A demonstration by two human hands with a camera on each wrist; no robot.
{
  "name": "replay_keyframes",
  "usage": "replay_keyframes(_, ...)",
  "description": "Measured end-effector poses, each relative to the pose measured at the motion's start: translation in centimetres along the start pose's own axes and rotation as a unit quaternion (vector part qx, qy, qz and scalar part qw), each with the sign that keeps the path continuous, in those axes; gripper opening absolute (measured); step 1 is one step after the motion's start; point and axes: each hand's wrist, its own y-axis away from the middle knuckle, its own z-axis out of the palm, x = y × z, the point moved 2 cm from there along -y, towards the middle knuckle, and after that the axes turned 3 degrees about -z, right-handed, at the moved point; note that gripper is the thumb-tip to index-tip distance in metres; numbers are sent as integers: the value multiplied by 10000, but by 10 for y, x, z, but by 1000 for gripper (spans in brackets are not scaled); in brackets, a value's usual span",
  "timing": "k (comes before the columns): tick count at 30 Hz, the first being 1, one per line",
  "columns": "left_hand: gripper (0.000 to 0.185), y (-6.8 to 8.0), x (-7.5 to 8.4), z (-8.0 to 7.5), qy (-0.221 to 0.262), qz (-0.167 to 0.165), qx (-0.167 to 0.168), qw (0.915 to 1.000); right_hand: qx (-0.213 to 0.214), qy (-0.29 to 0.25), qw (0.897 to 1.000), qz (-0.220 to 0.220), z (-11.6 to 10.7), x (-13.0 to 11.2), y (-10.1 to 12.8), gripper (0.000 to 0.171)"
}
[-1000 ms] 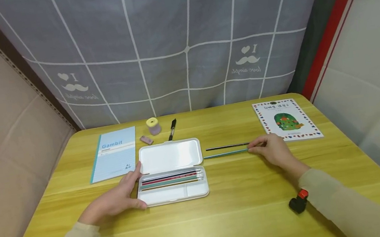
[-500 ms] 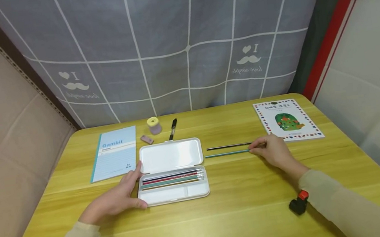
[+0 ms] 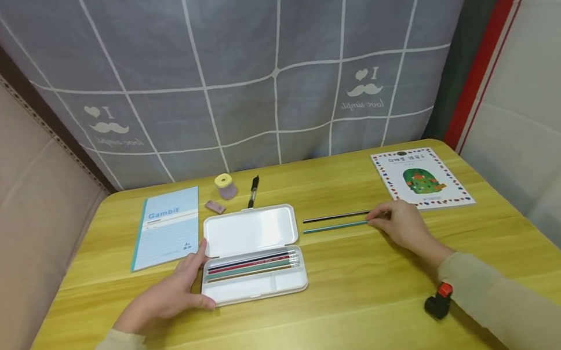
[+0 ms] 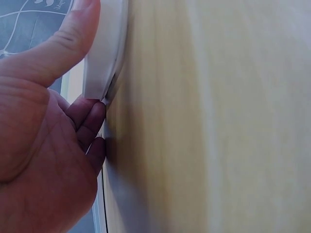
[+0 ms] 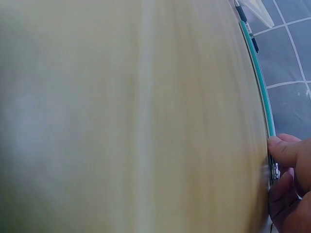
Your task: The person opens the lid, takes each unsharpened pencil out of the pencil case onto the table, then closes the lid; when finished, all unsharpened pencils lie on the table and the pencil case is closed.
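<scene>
An open white pencil case (image 3: 250,230) lies on the table, its lid folded back and several pencils (image 3: 250,268) in its rear compartment. My left hand (image 3: 176,290) holds the case's left end, with the thumb at the front corner and the fingers at the rear. In the left wrist view, that thumb presses the white wall (image 4: 103,53). To the right of the case, my right hand (image 3: 402,227) pinches a green pencil (image 3: 334,227) near its right end; the right wrist view shows the pinch. Just behind it lies a black pencil (image 3: 335,216), roughly parallel, its right end hidden by the fingers.
A blue notebook (image 3: 166,227) lies at the left. Behind the case are a pink eraser (image 3: 215,207), a yellow-and-lilac small container (image 3: 225,186) and a black pen (image 3: 253,191). A picture-covered booklet (image 3: 423,179) lies beyond my right hand. A grey curtain (image 3: 246,109) hangs behind the table (image 3: 331,332).
The green pencil has slid slightly right in my right hand's pinch, so its left end sits nearly level with the black pencil's. My left hand stays on the case.
</scene>
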Motion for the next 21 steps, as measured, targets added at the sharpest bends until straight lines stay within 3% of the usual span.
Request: replay_keyframes(21,131,2,0,-2,78,-136,-49,9999,26,-16,9999,145,3,-1,-1,4)
